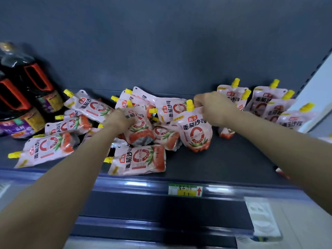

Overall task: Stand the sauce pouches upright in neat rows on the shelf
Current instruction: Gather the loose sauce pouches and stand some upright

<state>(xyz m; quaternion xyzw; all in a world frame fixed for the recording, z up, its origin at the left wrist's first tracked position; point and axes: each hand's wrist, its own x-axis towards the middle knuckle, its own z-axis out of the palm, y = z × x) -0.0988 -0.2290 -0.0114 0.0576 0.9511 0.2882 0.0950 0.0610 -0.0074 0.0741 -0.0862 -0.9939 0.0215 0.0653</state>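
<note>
1 pouch point(196, 131) is pinched at its top by the right hand point(212, 107), kept upright for the right-side row point(269, 105); another pouch point(138, 126) is clasped by the left hand point(119, 120) in the toppled pile.

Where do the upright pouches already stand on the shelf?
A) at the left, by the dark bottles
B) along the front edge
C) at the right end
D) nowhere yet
C: the upright pouches stand with yellow caps up at the right end of the shelf, while those left of them lie in a heap.
</note>
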